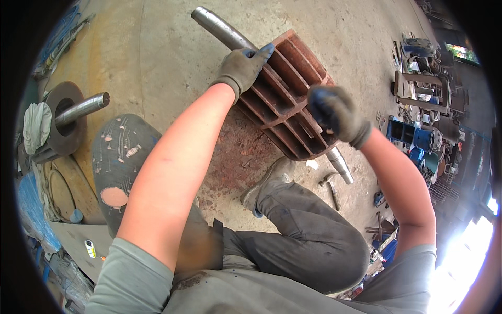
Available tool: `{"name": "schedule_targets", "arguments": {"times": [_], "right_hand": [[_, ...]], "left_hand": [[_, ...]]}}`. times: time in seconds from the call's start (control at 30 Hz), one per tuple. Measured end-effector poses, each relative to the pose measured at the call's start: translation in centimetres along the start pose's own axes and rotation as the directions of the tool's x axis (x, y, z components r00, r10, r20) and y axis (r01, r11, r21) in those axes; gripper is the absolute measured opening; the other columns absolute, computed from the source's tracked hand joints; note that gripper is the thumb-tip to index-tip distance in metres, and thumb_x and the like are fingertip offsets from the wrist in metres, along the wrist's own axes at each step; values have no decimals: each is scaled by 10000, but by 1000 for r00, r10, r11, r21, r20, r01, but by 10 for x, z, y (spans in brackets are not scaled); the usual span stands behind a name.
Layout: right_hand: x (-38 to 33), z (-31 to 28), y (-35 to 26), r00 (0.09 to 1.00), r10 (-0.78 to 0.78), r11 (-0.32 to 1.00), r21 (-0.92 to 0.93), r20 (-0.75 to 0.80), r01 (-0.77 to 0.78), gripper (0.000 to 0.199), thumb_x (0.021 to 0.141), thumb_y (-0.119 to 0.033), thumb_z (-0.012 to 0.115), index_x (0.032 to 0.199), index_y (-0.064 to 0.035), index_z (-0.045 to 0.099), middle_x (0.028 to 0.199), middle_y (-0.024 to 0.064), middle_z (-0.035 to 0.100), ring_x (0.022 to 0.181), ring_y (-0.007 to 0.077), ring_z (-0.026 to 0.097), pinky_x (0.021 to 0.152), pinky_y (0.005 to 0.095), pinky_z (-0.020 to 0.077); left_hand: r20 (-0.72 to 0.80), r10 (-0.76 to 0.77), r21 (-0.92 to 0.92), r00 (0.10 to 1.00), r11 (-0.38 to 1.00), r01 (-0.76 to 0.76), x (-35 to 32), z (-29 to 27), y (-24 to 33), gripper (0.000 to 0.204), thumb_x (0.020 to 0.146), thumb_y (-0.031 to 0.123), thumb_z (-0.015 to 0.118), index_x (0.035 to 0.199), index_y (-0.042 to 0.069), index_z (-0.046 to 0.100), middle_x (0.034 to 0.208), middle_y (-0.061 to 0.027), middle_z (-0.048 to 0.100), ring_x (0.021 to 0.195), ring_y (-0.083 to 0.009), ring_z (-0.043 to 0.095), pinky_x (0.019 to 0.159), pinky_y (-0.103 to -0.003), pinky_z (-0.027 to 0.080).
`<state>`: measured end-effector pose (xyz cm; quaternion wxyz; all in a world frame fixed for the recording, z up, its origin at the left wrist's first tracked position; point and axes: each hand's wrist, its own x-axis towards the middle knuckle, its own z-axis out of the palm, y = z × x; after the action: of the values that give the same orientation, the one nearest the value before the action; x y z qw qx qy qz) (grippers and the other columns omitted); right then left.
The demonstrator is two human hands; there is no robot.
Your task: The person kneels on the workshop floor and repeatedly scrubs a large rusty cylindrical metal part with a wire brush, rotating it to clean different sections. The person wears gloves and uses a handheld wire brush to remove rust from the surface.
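A rust-brown ribbed metal drum (285,112) lies at a slant on the floor in front of me, with long open slots between its ribs. A bright steel shaft (224,29) sticks out at its far left end and shows again at its near right end. My left hand (241,69), in a dirty work glove with blue fingertips, is closed over the drum's upper left edge beside the shaft. My right hand (339,115), gloved alike, is over the drum's right side. Motion blurs it, but its fingers look curled; what they hold, if anything, I cannot make out.
A hammer (330,189) lies on the floor near the shaft's right end. At the left, a dark metal ring (67,99) stands around another steel shaft (83,109), with a pale cloth (36,126) beside it. Metal parts and a blue machine part (422,140) crowd the right.
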<state>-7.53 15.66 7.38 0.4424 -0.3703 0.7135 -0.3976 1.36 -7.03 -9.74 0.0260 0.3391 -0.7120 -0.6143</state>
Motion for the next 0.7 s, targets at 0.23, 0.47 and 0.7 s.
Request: {"name": "schedule_targets", "arguments": {"times": [0.23,0.47,0.7], "right_hand": [[-4,-9,20,998,-64,998,2,-3,64,518,1096,-468,429,789,-74,563,658,24,517,543,122,426,518,310,349],[-9,-17,28,952,2,847,507,-306,161,592,1097,-581,409,856,-67,577,639,38,492,516,154,465,498,316,408],[7,-13,17,945,39,986,166,-324,17,515,1149,-427,339,871,-68,581,621,65,520,433,173,506,434,290,405]], "left_hand": [[18,-8,99,1000,995,6,0,-4,1,814,971,832,624,791,39,676,697,-31,552,704,-191,511,727,-388,479],[31,-47,157,998,987,42,0,-6,5,923,965,862,574,1140,-11,819,1082,-231,805,1078,-378,759,1007,-466,572],[49,-25,112,998,993,19,-1,-8,8,903,963,855,593,1079,-11,821,1034,-222,803,1012,-370,752,959,-463,572]]}}
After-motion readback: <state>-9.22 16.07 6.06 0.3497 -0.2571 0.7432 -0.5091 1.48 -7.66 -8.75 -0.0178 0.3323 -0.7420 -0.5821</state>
